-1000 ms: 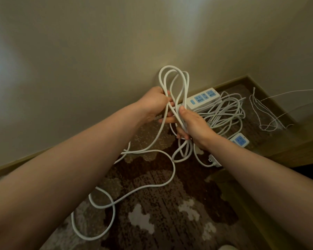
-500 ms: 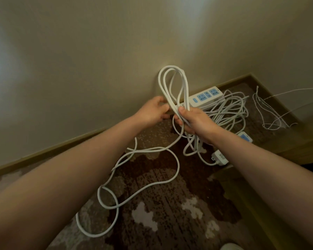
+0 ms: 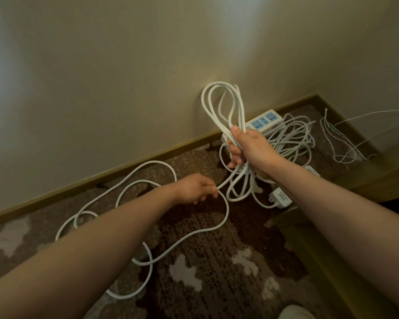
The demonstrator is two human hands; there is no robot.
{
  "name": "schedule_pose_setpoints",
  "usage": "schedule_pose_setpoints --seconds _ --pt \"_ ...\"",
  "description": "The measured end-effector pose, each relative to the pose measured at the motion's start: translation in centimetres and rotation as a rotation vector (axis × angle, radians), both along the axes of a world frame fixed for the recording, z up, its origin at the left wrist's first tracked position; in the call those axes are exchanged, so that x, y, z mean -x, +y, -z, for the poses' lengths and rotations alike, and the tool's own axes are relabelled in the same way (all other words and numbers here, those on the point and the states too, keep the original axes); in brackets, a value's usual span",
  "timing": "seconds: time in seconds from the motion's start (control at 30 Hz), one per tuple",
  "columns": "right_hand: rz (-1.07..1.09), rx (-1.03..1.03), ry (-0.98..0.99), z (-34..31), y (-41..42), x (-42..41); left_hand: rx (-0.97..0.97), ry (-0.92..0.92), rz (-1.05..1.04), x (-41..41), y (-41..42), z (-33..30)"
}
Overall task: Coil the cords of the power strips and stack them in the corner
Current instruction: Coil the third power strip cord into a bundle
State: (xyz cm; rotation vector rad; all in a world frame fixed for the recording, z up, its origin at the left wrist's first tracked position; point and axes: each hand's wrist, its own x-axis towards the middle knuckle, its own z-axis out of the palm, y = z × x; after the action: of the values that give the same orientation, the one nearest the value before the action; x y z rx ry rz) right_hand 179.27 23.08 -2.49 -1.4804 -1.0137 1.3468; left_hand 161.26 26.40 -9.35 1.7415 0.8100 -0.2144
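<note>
Gripping coiled cord [image 3: 219, 111], two hands (right [image 3: 251, 150], left [image 3: 195, 188])

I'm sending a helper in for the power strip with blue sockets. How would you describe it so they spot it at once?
Follow the wall to its baseboard, just behind the right hand. The power strip lies there beside a cord pile. Unlike the small white adapter nearby, it is long, with a row of blue sockets.

white cord [image 3: 219, 107] all the way through, white power strip [image 3: 264, 120] with light blue socket panels, white plug [image 3: 281, 199], carpet [image 3: 216, 261] dark brown and speckled with pale beige blotches, cream wall [image 3: 124, 77], olive-brown baseboard [image 3: 124, 169], thin white wire [image 3: 338, 143]
</note>
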Motion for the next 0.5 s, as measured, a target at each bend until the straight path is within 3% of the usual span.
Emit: schedule_pose_setpoints --seconds 0.23,0.5 --pt "0.121 -0.032 -0.163 0.0 0.2 -1.4 -0.040 0.026 -0.061 3.8 1.8 0.3" --pt "0.505 -0.075 -0.259 0.2 0.7 -3.0 -0.334 0.073 0.015 7.7 4.4 -0.6"
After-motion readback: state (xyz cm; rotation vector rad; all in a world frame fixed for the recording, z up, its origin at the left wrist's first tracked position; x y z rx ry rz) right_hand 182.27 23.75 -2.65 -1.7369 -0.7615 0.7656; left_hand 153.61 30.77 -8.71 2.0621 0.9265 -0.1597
